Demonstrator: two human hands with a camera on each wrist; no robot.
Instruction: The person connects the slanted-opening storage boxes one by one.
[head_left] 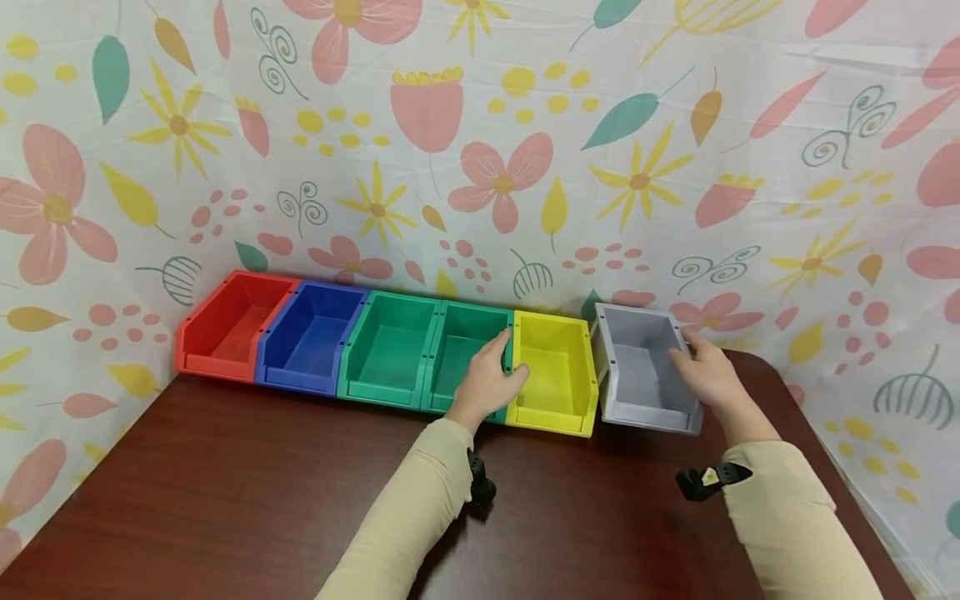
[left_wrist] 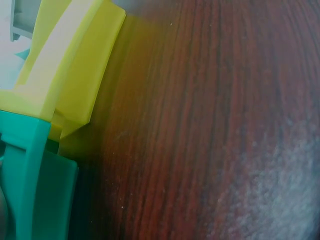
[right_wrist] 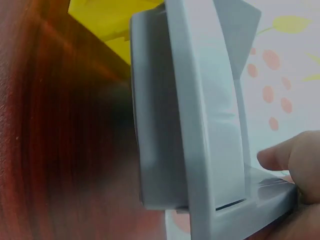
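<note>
My right hand [head_left: 708,375] grips the right wall of a grey storage bin [head_left: 648,367], thumb inside it. In the right wrist view the grey bin [right_wrist: 215,125] is raised off the table, its front toward the camera. The yellow bin [head_left: 551,375] stands to its left, with a narrow gap between them. At the seam of the yellow bin and the right green bin [head_left: 461,333], my left hand [head_left: 487,383] straddles the walls, thumb on the yellow side and fingers on the green side. Its fingertips are partly hidden.
Another green bin [head_left: 390,350], a blue bin [head_left: 311,342] and a red bin [head_left: 236,325] continue the row leftward along the back of the brown table [head_left: 300,492]. A flower-patterned cloth [head_left: 480,108] hangs close behind the bins.
</note>
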